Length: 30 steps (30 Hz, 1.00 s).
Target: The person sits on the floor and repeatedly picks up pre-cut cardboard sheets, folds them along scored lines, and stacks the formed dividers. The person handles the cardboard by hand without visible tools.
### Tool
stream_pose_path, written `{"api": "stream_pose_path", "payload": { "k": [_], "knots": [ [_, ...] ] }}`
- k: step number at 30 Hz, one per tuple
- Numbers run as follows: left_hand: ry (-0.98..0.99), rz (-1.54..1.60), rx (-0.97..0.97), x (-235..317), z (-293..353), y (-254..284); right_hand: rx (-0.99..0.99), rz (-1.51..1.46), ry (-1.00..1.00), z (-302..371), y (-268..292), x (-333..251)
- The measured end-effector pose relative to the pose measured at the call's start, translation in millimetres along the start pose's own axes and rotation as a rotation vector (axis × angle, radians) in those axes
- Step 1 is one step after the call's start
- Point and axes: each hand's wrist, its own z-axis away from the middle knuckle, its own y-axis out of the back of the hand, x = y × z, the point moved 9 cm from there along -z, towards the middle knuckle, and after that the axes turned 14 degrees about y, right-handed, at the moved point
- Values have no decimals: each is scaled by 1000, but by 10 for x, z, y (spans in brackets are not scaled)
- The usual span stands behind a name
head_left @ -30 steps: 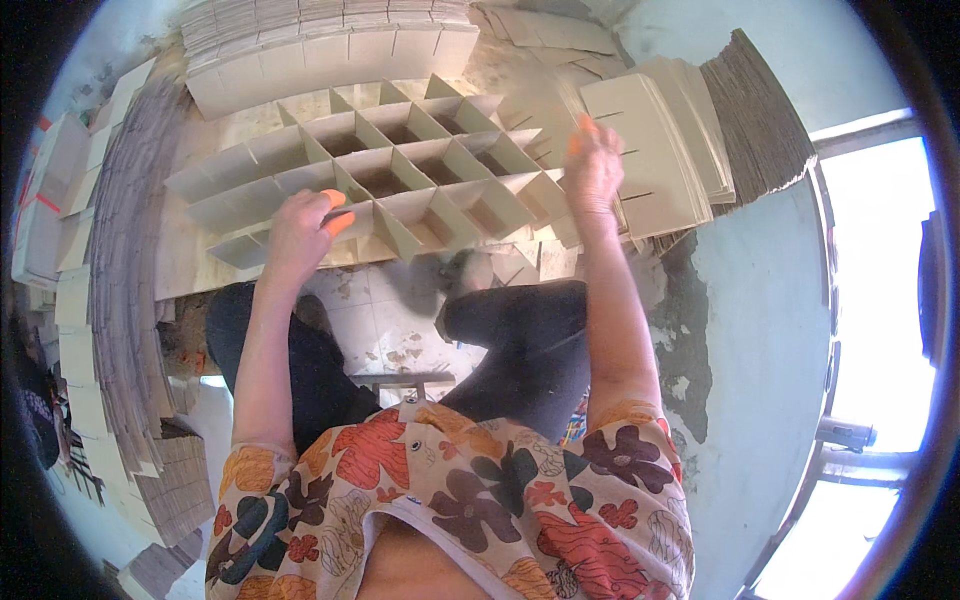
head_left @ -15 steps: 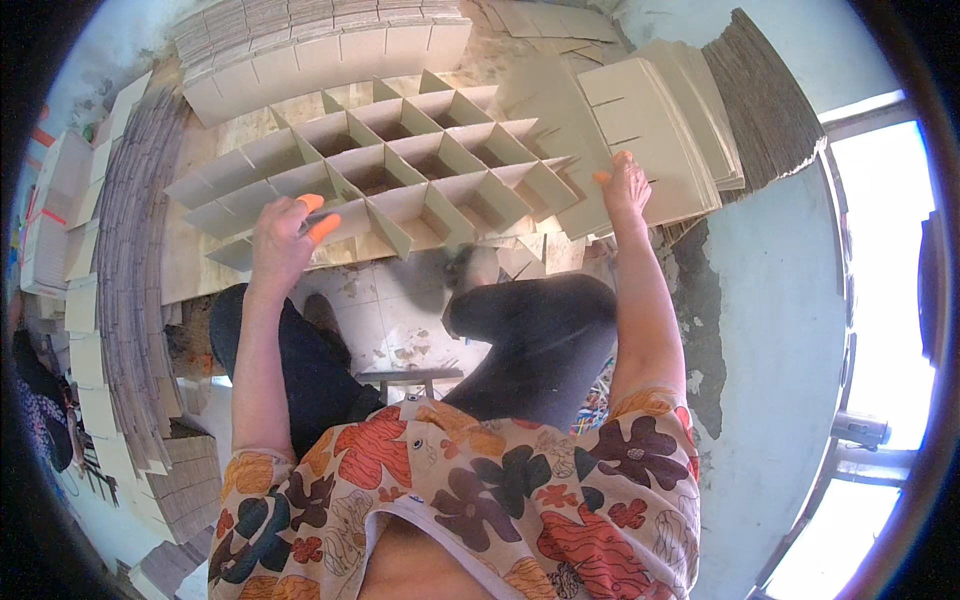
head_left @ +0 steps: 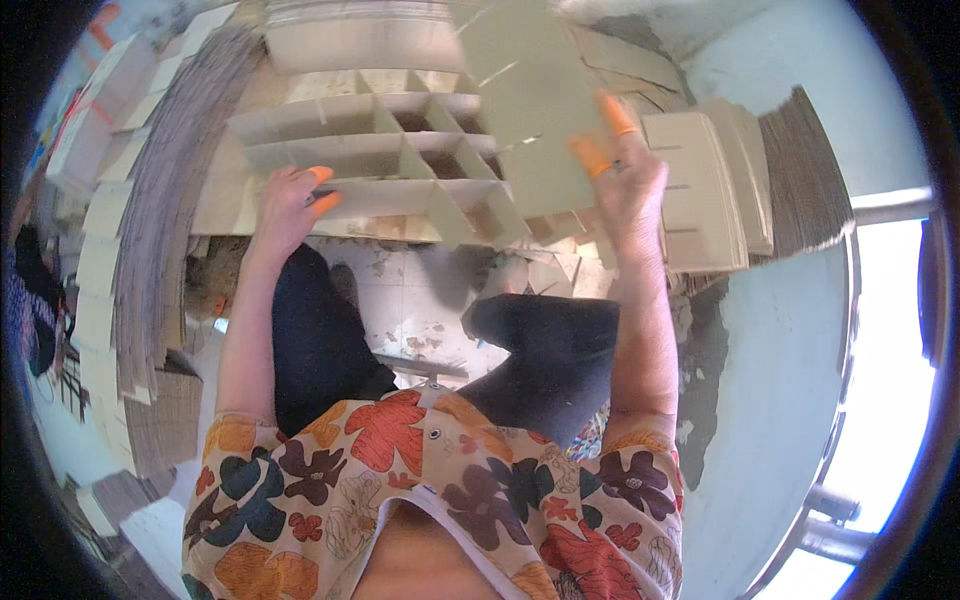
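Note:
My left hand (head_left: 288,208), orange covers on its thumb and fingertip, is closed at the near left part of a cardboard divider grid (head_left: 330,155), pinching its front strip. The grid's interlocked strips stand on edge and form open cells. My right hand (head_left: 634,180), also with orange finger covers, grips the right edge of a flat slotted cardboard sheet (head_left: 535,110). That sheet is tilted above the grid and hides its right part. Blur softens the sheet and the right fingers.
Slotted cardboard sheets (head_left: 697,190) are stacked to the right, beside a darker stack (head_left: 808,175). Another row of cardboard (head_left: 360,42) stands behind the grid. A long stack (head_left: 175,190) runs along the left. Scraps lie on the tiled floor (head_left: 385,300).
My right hand has come left from the right-hand stack, bringing a cardboard sheet over the grid's right side. My left hand stays at the grid's near left. The view has shifted slightly.

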Motion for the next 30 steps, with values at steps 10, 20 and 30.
{"api": "stream_pose_path", "payload": {
  "k": [10,20,30],
  "knots": [
    [54,159,-35,-182,27,-151,-195,-415,-124,-180,-1092,-756],
    [-15,108,47,-82,-10,-111,-200,-322,9,-185,-1368,-822],
    [-3,82,1,-127,-37,-189,-379,-321,11,-41,-1676,-870]
  ]
}}
